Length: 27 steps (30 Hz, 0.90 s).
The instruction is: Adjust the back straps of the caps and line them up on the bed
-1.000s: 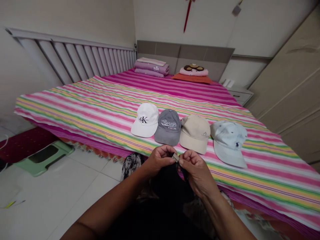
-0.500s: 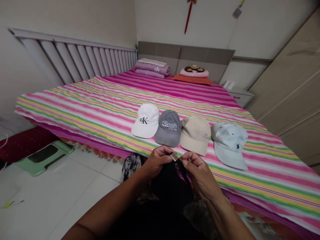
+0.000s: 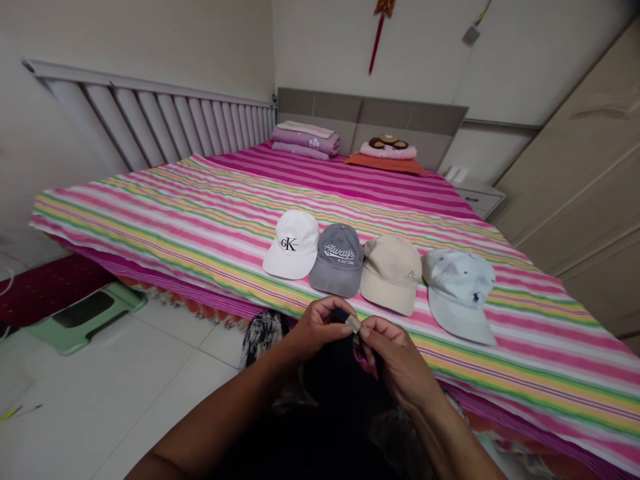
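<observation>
Metal buckle (image 3: 353,324) | pinched between our left hand (image 3: 317,330) and right hand (image 3: 395,357), both hands closed on it | above dark fabric (image 3: 345,380), near beige cap (image 3: 390,277) | seems light, stiff, slippery; best held by its flat faces

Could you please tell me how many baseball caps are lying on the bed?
4, in a row on the striped bedspread: white cap, grey cap, beige cap, pale blue cap.
</observation>
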Motion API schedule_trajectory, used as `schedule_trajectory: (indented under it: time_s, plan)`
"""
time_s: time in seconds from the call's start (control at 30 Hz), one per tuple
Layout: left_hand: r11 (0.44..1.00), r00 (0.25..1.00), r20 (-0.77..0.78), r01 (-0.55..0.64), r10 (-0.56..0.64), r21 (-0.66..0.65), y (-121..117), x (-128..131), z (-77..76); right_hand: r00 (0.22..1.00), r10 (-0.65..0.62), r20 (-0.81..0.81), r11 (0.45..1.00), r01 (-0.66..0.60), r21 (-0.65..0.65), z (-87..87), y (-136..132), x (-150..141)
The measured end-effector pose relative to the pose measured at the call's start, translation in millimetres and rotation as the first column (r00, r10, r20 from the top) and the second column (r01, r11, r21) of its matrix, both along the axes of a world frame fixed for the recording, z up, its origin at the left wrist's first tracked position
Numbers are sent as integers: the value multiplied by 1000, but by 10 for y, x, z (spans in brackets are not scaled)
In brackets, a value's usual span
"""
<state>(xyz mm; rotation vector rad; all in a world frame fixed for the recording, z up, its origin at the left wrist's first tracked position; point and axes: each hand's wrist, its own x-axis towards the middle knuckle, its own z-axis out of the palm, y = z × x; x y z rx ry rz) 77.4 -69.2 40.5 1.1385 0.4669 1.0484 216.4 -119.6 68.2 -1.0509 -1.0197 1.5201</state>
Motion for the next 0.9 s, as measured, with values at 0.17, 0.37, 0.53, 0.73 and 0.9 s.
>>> schedule_trajectory:
  time_s: [0.17, 0.37, 0.53, 0.73, 0.9]
  plan:
    - [1000, 997, 71, -27, 28, -15, -1, 3, -39, 988, -26, -152, 1000, 24, -19, 39, -7, -17]
    - [998, 998, -11, 64, -64, -22, -7, -9, -5, 983, -88, -159, 996, 90, 8, -22, 17, -3]
    - [996, 997, -3, 80, -80, -40, 4, -23, 3, 980, -140, -141, 990, 141, -7, -64, 39, 13]
    - [988, 995, -98, 1, -17, -156, -1, -13, 24, 978, -180, -111, 983, 183, 24, -95, 41, 17]
    - [994, 971, -239, 5, -31, -109, 30, -39, 48, 982, -182, -44, 982, 184, 45, -114, 37, 17]
